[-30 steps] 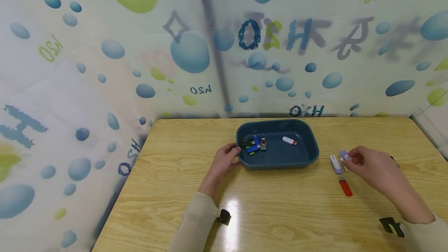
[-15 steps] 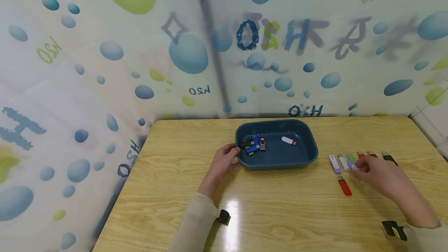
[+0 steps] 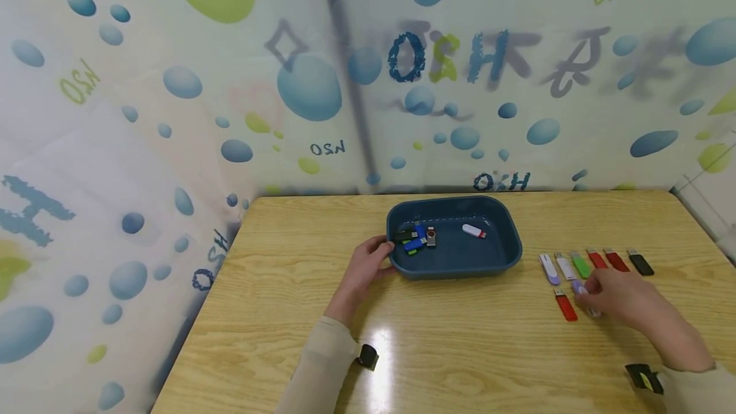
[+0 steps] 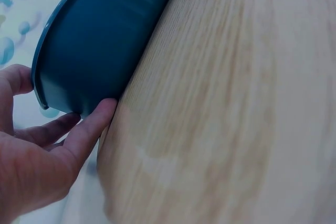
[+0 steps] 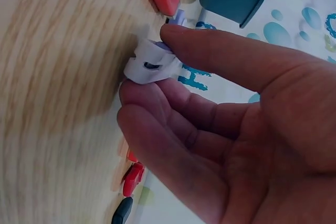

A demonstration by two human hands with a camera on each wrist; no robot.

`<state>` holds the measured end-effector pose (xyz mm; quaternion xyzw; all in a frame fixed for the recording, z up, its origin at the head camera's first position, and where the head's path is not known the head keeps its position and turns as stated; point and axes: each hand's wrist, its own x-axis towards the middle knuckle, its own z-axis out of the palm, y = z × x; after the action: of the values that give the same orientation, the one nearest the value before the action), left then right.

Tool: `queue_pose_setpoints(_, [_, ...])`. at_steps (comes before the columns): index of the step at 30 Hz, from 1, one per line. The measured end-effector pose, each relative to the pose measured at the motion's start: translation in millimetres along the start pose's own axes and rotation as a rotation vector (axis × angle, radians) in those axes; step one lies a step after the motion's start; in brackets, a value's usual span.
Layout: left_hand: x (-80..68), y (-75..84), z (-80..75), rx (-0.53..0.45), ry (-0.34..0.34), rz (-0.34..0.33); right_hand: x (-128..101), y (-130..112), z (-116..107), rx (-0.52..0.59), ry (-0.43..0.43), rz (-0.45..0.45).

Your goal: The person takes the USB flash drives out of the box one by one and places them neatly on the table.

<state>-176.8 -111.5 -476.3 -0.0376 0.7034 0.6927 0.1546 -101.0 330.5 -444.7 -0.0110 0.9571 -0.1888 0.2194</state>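
Our right hand [image 3: 618, 299] pinches a white-and-lilac USB stick [image 3: 579, 287] between thumb and fingers, low over the wooden table [image 3: 460, 350], its long axis running away from us beside a lone red stick [image 3: 566, 306]. Just beyond lies a row of six sticks [image 3: 595, 264]: lilac, white, green, two red, black. Our left hand [image 3: 368, 267] grips the rim of the blue tray [image 3: 506, 235], which holds perhaps five more sticks, four of them bunched together.
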Motion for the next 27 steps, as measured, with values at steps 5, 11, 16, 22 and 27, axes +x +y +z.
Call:
queue_pose_setpoints(5, [0.5,0.7,0.7,0.007,-0.003,-0.003,1.7,1.9,1.7,-0.001,-0.013,0.008])
queue_pose_setpoints(11, [1.8,3.1,1.6,0.020,-0.012,0.002,2.0,3.1,2.5,0.006,-0.021,0.026])
queue_pose_setpoints(16, [4.1,9.5,3.3,0.090,0.031,0.026,2.2,3.9,2.8,0.010,-0.014,0.019])
queue_pose_setpoints(22, [9.8,14.4,5.9,0.113,0.079,0.079,3.3,4.6,4.6,0.005,-0.017,0.017])
queue_pose_setpoints(27, [15.7,11.7,7.1,0.058,0.115,0.125,5.8,3.7,4.3,-0.001,-0.026,0.029])
